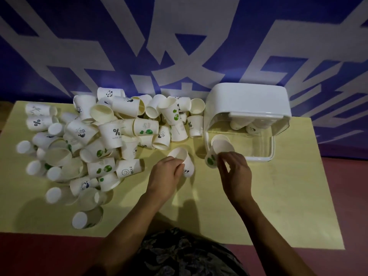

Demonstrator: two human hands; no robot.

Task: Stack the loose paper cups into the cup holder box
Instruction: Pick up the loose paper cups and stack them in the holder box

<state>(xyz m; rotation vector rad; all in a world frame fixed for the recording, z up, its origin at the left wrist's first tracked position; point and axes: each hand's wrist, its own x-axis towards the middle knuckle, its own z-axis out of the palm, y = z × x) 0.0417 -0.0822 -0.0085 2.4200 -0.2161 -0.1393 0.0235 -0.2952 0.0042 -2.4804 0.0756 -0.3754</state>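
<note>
One view only: head cam, wide-angle, worn by the person, looking fwd and down from above the near edge of the desk [278, 196]. Close range: both forearms enter from the bottom, left hand [165, 174] and right hand [236, 174] sit mid-frame. Desk fills the centre w/ its far edge against a blue-and-white patterned wall [179, 36], which takes the top third. Edges bend from lens distortion. Person's lap, in dark patterned fabric [185, 253], shows at bottom centre. No 2nd view, so no overlap.
</note>
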